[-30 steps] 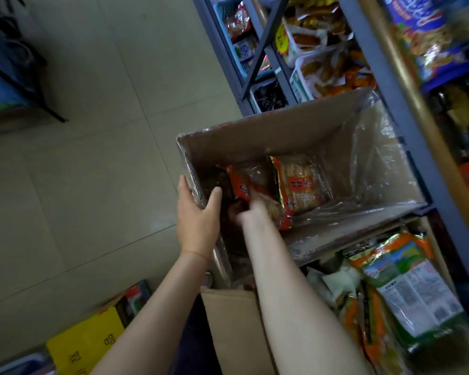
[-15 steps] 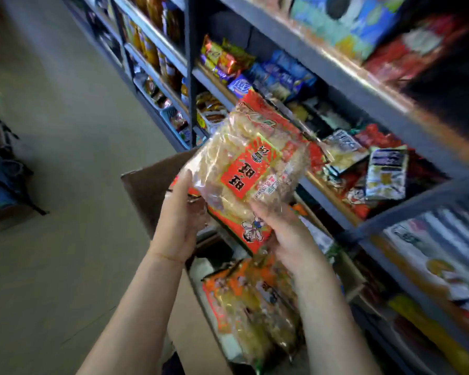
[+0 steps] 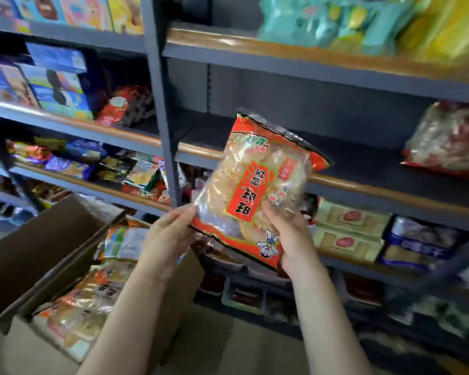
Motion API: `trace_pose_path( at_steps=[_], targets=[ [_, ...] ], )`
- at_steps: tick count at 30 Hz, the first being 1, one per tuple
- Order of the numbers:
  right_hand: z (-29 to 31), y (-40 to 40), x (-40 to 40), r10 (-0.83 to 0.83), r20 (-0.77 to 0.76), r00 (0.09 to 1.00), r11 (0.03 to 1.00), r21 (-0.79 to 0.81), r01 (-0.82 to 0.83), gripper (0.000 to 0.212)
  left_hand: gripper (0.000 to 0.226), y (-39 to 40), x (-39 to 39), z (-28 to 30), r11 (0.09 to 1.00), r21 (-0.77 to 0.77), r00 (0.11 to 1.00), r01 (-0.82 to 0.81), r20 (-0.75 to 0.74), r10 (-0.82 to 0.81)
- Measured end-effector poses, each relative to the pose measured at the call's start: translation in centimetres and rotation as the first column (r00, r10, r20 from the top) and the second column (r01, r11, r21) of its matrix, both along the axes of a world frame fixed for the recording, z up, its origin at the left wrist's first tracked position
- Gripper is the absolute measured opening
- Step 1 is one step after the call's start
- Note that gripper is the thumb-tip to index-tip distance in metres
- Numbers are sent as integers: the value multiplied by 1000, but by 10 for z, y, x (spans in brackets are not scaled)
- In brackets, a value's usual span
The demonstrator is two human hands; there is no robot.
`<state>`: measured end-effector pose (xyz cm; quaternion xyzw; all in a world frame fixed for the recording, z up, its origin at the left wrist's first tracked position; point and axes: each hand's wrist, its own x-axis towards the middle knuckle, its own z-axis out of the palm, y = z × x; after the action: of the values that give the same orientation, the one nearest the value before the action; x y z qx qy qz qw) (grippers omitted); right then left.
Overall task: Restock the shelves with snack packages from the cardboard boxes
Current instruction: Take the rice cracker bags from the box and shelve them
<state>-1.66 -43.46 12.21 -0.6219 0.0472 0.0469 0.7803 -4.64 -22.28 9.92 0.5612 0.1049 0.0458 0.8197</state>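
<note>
Now both hands are on the rice cracker bag (image 3: pixel 257 185), left hand (image 3: pixel 168 239) pinching its lower corner, right hand (image 3: pixel 290 234) gripping the bottom edge, raised before the bare shelf (image 3: pixel 363 158). Best slide it in flat beside the matching pack (image 3: pixel 447 139).

Snack package (image 3: pixel 257 185) mid-frame, in front of shelf edge (image 3: pixel 363 185), between left hand (image 3: pixel 168 239) and right hand (image 3: pixel 293 234). Cardboard box (image 3: pixel 52 239) lower left, more packages (image 3: pixel 92 293) inside. Similar package (image 3: pixel 450 139) on shelf, far right.
</note>
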Motion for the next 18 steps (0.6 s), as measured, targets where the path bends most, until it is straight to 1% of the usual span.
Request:
trace_pose_path(
  at_steps=[1,2,3,4,5,6,7,8,9,10,11,12,13,14,15,16,17,18],
  targets=[
    [10,-29,-9,-46,46,998,993,-103,50,63,28,-15,2,2,997,74,999,-32,-8,33],
    [18,-57,-16,-79,93,993,968,-229,98,58,36,-29,6,5,981,186,998,-61,8,61],
    [28,-83,-23,-98,129,987,920,-366,139,54,45,-44,9,11,940,330,996,-85,58,70],
    [37,-107,-30,-99,159,982,839,-518,169,51,56,-60,13,20,856,501,986,-126,159,53],
    [45,-129,-35,-76,180,981,716,-675,179,51,69,-78,17,30,713,670,950,-207,311,-16],
    [52,-146,-41,-32,193,981,530,-828,180,54,80,-99,20,41,520,791,875,-322,459,-156],
    [59,-159,-47,17,193,981,294,-939,179,55,87,-123,21,53,302,831,771,-467,550,-320],
    [66,-169,-53,71,202,977,60,-978,198,54,89,-148,21,62,117,807,675,-579,555,-486],
    [72,-177,-57,117,214,970,-109,-968,227,52,89,-174,21,69,-17,767,608,-641,494,-621],
    [75,-184,-60,145,218,965,-198,-949,244,50,86,-199,22,71,-98,743,569,-662,412,-712],
    [78,-192,-62,157,220,963,-239,-937,254,48,83,-221,26,68,-152,750,565,-644,331,-756],
    [79,-200,-62,154,209,966,-271,-931,245,43,78,-240,28,67,-175,764,570,-621,288,-769],
    [79,-208,-62,140,208,968,-297,-924,241,39,71,-255,32,66,-175,784,583,-595,271,-766],
    [76,-215,-61,113,249,962,-305,-912,273,38,63,-266,38,65,-162,812,610,-561,272,-744],
    [73,-224,-61,64,327,943,-301,-894,331,42,58,-275,47,66,-164,866,668,-473,231,-708],
    [70,-233,-60,-1,453,891,-282,-855,435,50,53,-282,56,66,-154,926,734,-346,165,-659],
    [67,-243,-58,-69,604,794,-256,-780,571,56,48,-286,67,64,-93,977,778,-190,92,-621],
    [66,-252,-57,-140,726,674,-228,-686,691,59,43,-287,77,59,37,999,801,-33,49,-597]
  ],
)
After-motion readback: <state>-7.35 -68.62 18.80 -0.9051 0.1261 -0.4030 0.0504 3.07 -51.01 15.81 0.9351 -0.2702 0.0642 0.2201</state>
